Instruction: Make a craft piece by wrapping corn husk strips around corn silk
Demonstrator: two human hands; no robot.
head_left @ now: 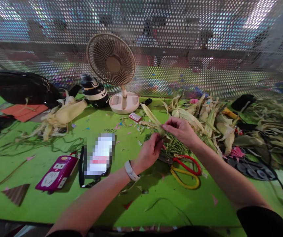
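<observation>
A pale strip of corn husk [150,114] rises up and to the left from between my two hands. My left hand [152,148], with a white band on its wrist, is closed around the husk's lower end. The fingers of my right hand [181,131] pinch the same husk just above and to the right. Under my hands lies a tangle of thin green string [175,144]. Close by are scissors [186,174] with one red and one yellow handle loop, their blades partly hidden below my left hand.
Dried husks [208,115] are heaped at the right. Behind stand a fan [112,64] and a black bottle [95,93], before a perforated metal screen [171,49]. A phone [100,154], a purple pouch [57,172] and a husk bundle [64,115] lie left. A black cable [281,184] runs down the right.
</observation>
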